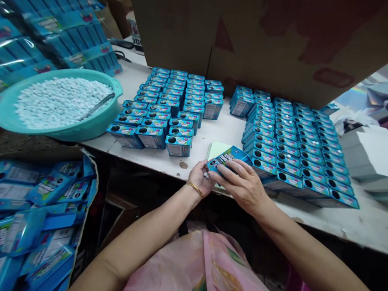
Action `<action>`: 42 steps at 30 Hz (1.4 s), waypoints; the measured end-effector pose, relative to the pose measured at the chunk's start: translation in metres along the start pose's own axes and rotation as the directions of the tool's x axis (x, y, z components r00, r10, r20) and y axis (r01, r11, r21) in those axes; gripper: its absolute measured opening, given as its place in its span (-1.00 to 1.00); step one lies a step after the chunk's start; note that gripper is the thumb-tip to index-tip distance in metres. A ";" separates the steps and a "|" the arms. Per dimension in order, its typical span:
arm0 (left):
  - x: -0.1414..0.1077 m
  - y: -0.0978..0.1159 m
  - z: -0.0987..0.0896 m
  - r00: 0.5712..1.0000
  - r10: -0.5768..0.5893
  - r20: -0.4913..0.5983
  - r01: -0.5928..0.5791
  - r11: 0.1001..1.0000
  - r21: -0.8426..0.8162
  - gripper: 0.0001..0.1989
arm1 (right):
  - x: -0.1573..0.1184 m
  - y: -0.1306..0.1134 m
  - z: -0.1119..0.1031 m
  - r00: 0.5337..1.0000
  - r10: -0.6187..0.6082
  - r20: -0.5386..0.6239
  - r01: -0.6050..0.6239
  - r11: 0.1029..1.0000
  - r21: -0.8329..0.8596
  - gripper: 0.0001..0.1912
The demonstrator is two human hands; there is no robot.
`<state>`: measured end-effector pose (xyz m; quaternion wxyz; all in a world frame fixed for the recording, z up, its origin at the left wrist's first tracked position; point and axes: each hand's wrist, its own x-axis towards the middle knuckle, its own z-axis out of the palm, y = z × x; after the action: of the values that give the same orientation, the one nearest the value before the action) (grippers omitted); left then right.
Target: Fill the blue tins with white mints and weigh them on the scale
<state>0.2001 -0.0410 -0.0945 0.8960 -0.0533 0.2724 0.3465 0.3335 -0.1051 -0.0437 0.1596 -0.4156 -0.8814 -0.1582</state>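
Note:
My right hand point(243, 182) is wrapped over a small blue box point(227, 157), which lies tilted on its side above the table's front edge. Cupped beside the box's left end is my left hand point(200, 178), with a few small white candies point(206, 175) in its palm. Behind the box, a pale green pad point(217, 149) shows on the white table. Upright blue boxes with round dark holes stand in rows to the left point(179, 142) and to the right point(288, 180).
A turquoise basin point(86, 128) of white candies, with a metal utensil point(97, 106), sits at the left. Below it, a carton holds flattened blue boxes point(24, 230). A large brown carton point(183, 32) stands behind the rows; wrapped blue packs point(70, 34) are stacked at the back left.

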 end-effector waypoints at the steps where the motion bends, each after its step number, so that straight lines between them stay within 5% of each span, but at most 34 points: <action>1: 0.000 0.000 0.000 1.000 -0.007 -0.002 0.007 1.000 0.003 -0.71 | 0.000 0.000 -0.001 1.000 -0.017 0.006 0.017 1.000 0.001 -0.64; 11: 0.003 -0.001 0.004 0.999 0.014 -0.042 -0.016 0.999 -0.046 -0.73 | 0.003 0.002 -0.007 1.000 -0.027 0.012 0.028 1.000 -0.003 -0.63; 18: 0.002 -0.002 0.011 0.995 0.059 -0.075 -0.066 0.994 -0.092 -0.78 | 0.001 0.004 -0.007 0.997 0.071 0.020 -0.072 0.997 0.041 -0.58; 23: 0.006 -0.003 0.007 0.988 0.109 -0.105 -0.118 0.989 -0.087 -0.82 | 0.002 0.007 -0.009 0.976 0.216 -0.022 -0.205 0.950 0.234 -0.55; 25: 0.005 0.000 0.002 0.984 0.141 -0.105 -0.148 0.987 -0.067 -0.84 | 0.001 0.013 -0.002 0.930 0.363 -0.057 -0.321 0.878 0.354 -0.55; 28: -0.002 0.007 -0.007 0.982 0.166 -0.089 -0.170 0.985 -0.039 -0.79 | -0.003 0.023 0.019 0.771 0.631 -0.085 -0.479 0.662 0.577 -0.57; 31: -0.012 0.015 -0.016 0.978 0.189 -0.088 -0.191 0.982 -0.014 -0.75 | -0.005 0.030 0.044 0.595 0.804 -0.019 -0.494 0.384 0.780 -0.56; 34: -0.024 0.022 -0.024 0.973 0.211 -0.095 -0.211 0.978 0.009 -0.75 | -0.006 0.034 0.064 0.500 0.864 0.054 -0.460 0.213 0.862 -0.53; 38: -0.038 0.027 -0.035 0.974 0.207 -0.093 -0.204 0.978 0.036 -0.76 | -0.008 0.035 0.064 0.504 0.862 0.048 -0.463 0.223 0.858 -0.50; 42: -0.050 0.026 -0.046 0.972 0.205 -0.114 -0.202 0.979 0.037 -0.77 | -0.011 0.029 0.023 0.560 0.816 -0.142 -0.480 0.459 0.748 -0.41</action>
<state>0.1324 -0.0640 -0.1048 0.8388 -0.0340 0.3329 0.4294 0.3595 -0.0856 -0.0643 0.5534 -0.5959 -0.5680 0.1263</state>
